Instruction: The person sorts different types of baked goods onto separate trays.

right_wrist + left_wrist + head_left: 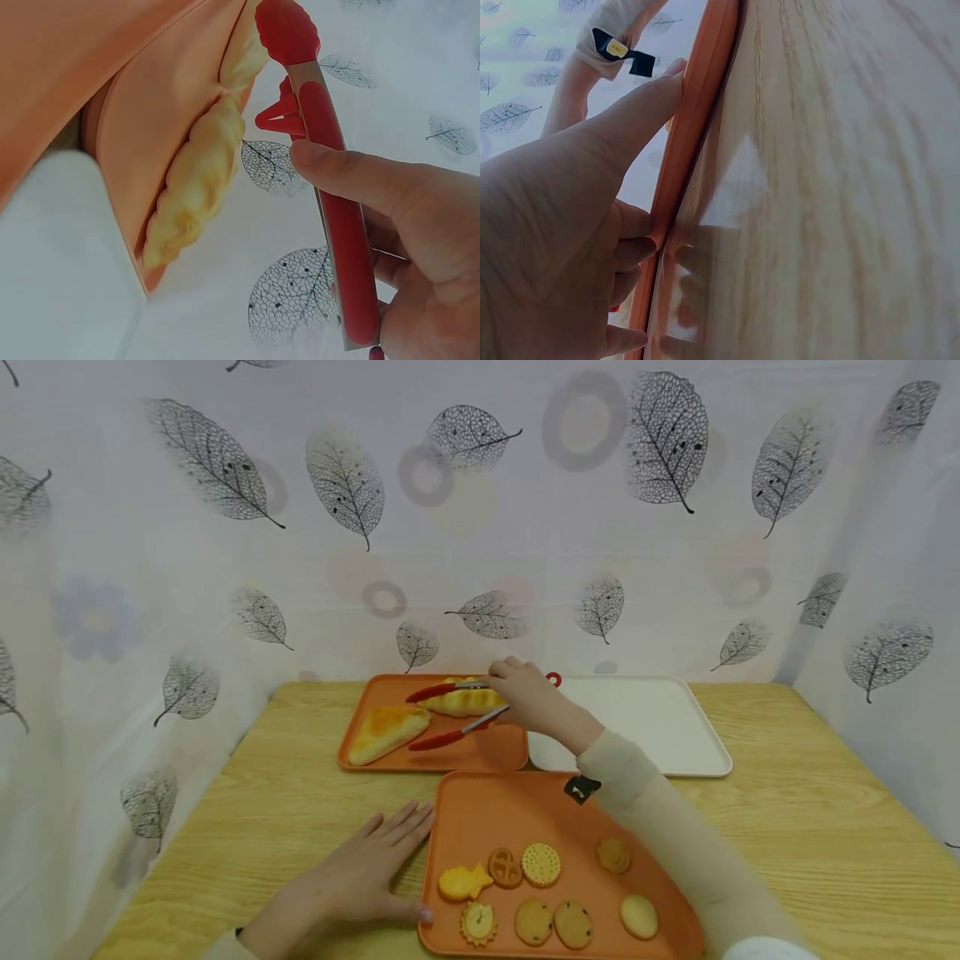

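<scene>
The twisted bread [459, 704] and triangular pastry [388, 735] apparently lie not yet pinched, your right hand [527, 695] gripping spread red tongs [438, 741], your left hand [367, 870], fingers straight, touching the cookie tray [495, 814].

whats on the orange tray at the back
The far orange tray holds a triangular bread and a ridged bread. Tongs in the right hand extend over the tray. In the head view, that hand hides the tray's back right part; the surface under both breads is covered.
</scene>
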Demonstrator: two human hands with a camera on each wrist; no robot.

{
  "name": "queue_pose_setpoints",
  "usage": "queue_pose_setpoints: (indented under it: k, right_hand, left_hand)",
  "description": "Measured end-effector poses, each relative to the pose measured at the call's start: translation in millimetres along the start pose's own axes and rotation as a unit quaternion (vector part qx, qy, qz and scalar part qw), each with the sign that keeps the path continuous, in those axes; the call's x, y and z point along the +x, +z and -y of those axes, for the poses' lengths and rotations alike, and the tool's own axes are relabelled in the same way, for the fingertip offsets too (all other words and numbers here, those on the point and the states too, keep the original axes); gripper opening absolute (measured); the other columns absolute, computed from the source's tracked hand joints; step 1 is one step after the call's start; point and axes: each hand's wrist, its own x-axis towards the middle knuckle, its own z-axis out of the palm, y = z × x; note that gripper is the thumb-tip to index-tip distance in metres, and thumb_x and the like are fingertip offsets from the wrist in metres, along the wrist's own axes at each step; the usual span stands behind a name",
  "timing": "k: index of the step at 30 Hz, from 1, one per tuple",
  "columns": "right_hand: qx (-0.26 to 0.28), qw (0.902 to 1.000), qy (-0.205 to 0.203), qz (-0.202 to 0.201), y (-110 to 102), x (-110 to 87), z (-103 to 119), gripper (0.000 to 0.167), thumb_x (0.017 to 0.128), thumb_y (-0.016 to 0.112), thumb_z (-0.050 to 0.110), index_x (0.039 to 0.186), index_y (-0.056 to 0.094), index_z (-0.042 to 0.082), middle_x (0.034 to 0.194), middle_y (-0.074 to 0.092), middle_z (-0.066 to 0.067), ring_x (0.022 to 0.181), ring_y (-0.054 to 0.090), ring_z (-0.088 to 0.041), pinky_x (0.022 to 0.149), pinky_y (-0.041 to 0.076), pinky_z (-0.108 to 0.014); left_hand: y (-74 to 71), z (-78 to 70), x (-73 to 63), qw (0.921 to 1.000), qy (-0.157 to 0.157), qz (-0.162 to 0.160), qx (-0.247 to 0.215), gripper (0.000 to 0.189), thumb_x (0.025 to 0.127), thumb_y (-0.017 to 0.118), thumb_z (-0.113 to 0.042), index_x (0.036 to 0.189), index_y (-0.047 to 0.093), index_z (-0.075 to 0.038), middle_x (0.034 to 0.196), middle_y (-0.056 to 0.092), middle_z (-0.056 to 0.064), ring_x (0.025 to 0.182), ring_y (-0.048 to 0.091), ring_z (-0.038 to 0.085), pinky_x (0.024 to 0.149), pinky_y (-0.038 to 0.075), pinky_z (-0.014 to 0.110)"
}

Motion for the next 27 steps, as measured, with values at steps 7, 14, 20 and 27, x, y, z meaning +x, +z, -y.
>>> queue_pose_setpoints:
  k: [7,14,20,27]
  right_hand:
    - [0.034,0.9988,0.016,-0.032,-11.7,-34.4,-12.0,0.064,0.075,0.085,0.024,0.132,0.060,0.005,0.124,0.058,-0.012,0.115,0.050,-0.031,0.087,0.046,-0.046]
    - [0.055,0.9937,0.019,-0.095,-13.8,-73.9,-30.1,0.065,0.069,0.089,0.020,0.126,0.063,0.004,0.117,0.060,-0.014,0.108,0.053,-0.032,0.082,0.047,-0.049]
    - [0.065,0.9899,0.033,-0.122,-11.3,-107.7,-42.2,0.064,0.066,0.090,0.018,0.123,0.064,0.003,0.116,0.061,-0.016,0.108,0.054,-0.035,0.082,0.047,-0.053]
    - [0.049,0.9855,0.019,-0.161,-6.6,-144.5,-48.8,0.065,0.062,0.092,0.014,0.120,0.064,0.002,0.112,0.061,-0.015,0.105,0.055,-0.035,0.077,0.046,-0.051]
  left_hand:
    - [0.4,-1.1,0.1,1.0000,-0.001,-0.002,0.004,0.111,0.076,0.055,-0.080,0.158,0.015,-0.015,0.165,0.013,0.004,0.153,0.009,0.027,0.117,0.018,0.063]
    - [-0.2,-1.0,-0.6,1.0000,0.002,-0.001,0.000,0.111,0.077,0.055,-0.079,0.158,0.014,-0.015,0.165,0.013,0.004,0.153,0.009,0.028,0.117,0.019,0.063]
    - [-1.7,-2.2,-0.8,1.0000,-0.001,0.003,0.004,0.111,0.077,0.055,-0.079,0.158,0.014,-0.015,0.165,0.013,0.004,0.153,0.008,0.027,0.117,0.019,0.063]
    - [-4.1,-4.6,-2.2,1.0000,-0.004,0.007,0.001,0.110,0.077,0.055,-0.078,0.158,0.015,-0.015,0.165,0.013,0.004,0.153,0.008,0.027,0.118,0.018,0.063]
